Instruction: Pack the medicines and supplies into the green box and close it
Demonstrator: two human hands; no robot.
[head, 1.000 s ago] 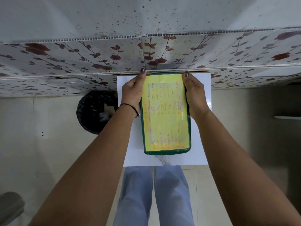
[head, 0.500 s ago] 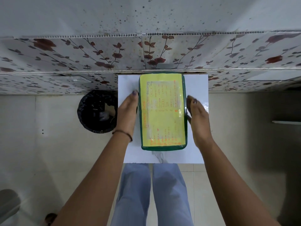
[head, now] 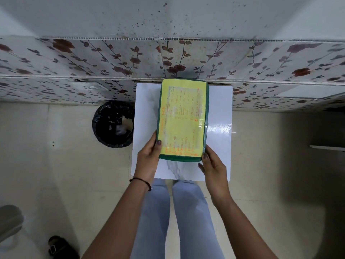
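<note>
Both hands grip the green box [head: 182, 157] at its near end: left hand [head: 147, 157] clasps the near-left corner w/ thumb laid on the lid's edge, fingers wrapped down the side; right hand [head: 212, 165] clasps the near-right corner, thumb tip against the box's corner, other fingers curled under/behind, not visible. Grip is closed on the box on both sides, not loose or spread.

Box is shut, lid down, sitting lengthwise on the small white table [head: 218, 146], far end reaching the table's back edge by the wall. Lid is covered by a yellow label [head: 182, 116] w/ orange handwriting, too small and blurred to read; a clear glossy film lies over part of it. Green rim shows all round the label.

Left wrist has a thin black band [head: 141, 181]. Below the table edge, person's legs in light blue jeans [head: 175, 217].

Left of the table on the tiled floor, a round bin w/ black liner [head: 112, 126], some scraps inside. Behind, wall panels w/ red flower and vine print [head: 115, 58]. Bottom-left corner: a dark sandal [head: 57, 246] on the floor
</note>
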